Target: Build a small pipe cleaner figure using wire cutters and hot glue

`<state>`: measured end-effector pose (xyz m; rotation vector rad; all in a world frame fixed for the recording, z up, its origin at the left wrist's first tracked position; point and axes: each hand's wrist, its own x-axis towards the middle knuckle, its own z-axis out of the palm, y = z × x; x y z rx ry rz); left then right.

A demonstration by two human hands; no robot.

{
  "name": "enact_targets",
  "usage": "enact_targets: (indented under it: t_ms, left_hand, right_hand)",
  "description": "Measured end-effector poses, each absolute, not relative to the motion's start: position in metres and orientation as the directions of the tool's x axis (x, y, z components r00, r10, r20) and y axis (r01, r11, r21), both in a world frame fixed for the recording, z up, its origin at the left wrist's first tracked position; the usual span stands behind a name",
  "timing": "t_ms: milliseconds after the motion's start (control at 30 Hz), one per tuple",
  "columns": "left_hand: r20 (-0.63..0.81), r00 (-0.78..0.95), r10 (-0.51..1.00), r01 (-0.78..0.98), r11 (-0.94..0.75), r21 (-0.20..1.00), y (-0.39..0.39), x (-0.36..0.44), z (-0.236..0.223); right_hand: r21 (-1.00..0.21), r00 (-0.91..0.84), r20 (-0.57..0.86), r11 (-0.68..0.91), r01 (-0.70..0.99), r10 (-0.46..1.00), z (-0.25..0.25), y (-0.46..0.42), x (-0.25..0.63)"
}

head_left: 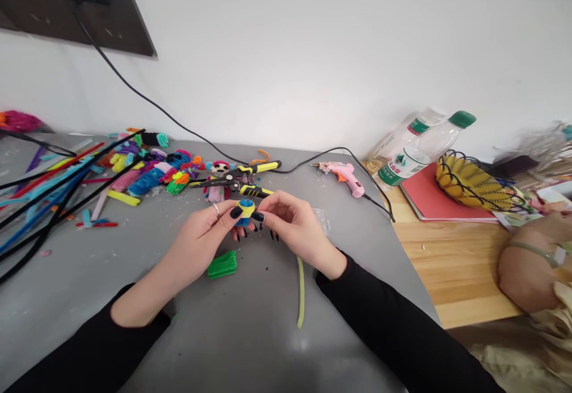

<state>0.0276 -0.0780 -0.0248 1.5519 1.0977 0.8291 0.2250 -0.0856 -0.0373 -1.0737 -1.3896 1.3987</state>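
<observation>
Between both hands is a small blue coil of pipe cleaner with a yellow band (245,208) around it. My left hand (201,235) pinches it from the left, thumb in front. From the right, my right hand (292,223) has thumb and fingers closed at the yellow band. Below the right hand a yellow-green pipe cleaner (301,292) hangs or lies; its upper end is hidden. A green bundle of pipe cleaner (222,264) lies on the grey table just under the hands. Behind them rest wire strippers (235,180) with yellow and black handles.
Loose pipe cleaners (49,190) and colourful fuzzy pieces (154,172) cover the left side. A pink glue gun (344,177) lies at the back, its black cord trailing. Farther right are plastic bottles (420,152), a yellow basket (469,183), a red folder (447,199) and another person's arm (531,262).
</observation>
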Motion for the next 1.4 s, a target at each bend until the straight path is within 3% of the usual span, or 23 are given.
enact_targets:
  t_ms: [200,400,600,800,1067,1233,1400]
  left_hand:
    - [-0.02,0.369,0.929,0.285,-0.093,0.954,-0.079,0.028,-0.021]
    - [0.134,0.314,0.94,0.332,-0.241,0.912,-0.077,0.028,-0.022]
    - [0.006,0.218,0.976,0.201,-0.051,0.978,-0.08,0.029,-0.028]
    - [-0.064,0.202,0.977,0.144,0.036,0.989,-0.076,0.026,-0.034]
    - [-0.128,0.245,0.961,-0.074,0.15,0.986,-0.077,0.027,-0.035]
    - [-0.123,0.268,0.956,-0.145,0.166,0.975,-0.077,0.028,-0.036]
    - [-0.103,0.173,0.979,-0.212,0.139,0.967,-0.076,0.032,-0.035]
  right_hand:
    - [-0.994,-0.201,0.056,0.074,0.083,0.978,-0.041,-0.086,0.224]
    - [-0.984,-0.216,0.127,0.15,0.092,0.968,-0.041,-0.086,0.224]
    - [-0.985,-0.201,0.119,0.142,0.103,0.972,-0.037,-0.088,0.223]
    - [-0.998,-0.236,0.045,0.054,0.032,0.971,-0.033,-0.089,0.223]
    - [-0.984,-0.279,0.017,-0.033,-0.173,0.96,-0.036,-0.084,0.223]
    - [-0.976,-0.264,0.033,-0.026,-0.217,0.964,-0.038,-0.083,0.222]
    - [-0.978,-0.271,0.027,-0.031,-0.207,0.962,-0.039,-0.083,0.221]
